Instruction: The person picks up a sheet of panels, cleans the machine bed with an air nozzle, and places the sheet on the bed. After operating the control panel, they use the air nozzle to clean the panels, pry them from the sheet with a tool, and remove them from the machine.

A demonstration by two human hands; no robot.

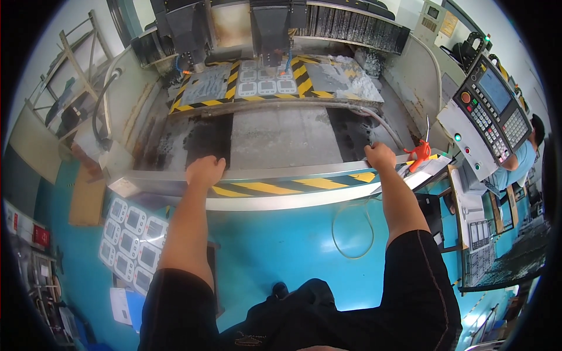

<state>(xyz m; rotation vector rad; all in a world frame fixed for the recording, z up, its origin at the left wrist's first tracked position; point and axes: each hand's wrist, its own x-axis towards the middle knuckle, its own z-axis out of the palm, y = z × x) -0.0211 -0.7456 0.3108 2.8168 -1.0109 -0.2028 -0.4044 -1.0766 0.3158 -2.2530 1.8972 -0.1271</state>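
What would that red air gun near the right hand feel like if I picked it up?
The red air gun would probably feel light, since its body looks like plastic. Its thin, metal-looking nozzle seems stiff, so it likely won't flop.

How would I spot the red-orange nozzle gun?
Find the big machine and its metal front rim. Follow it right, just past the right hand. The nozzle gun is bright red-orange with a thin metal tip pointing up, unlike the grey rim.

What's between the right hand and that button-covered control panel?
In the head view, a red air gun is between the right hand and the control panel.
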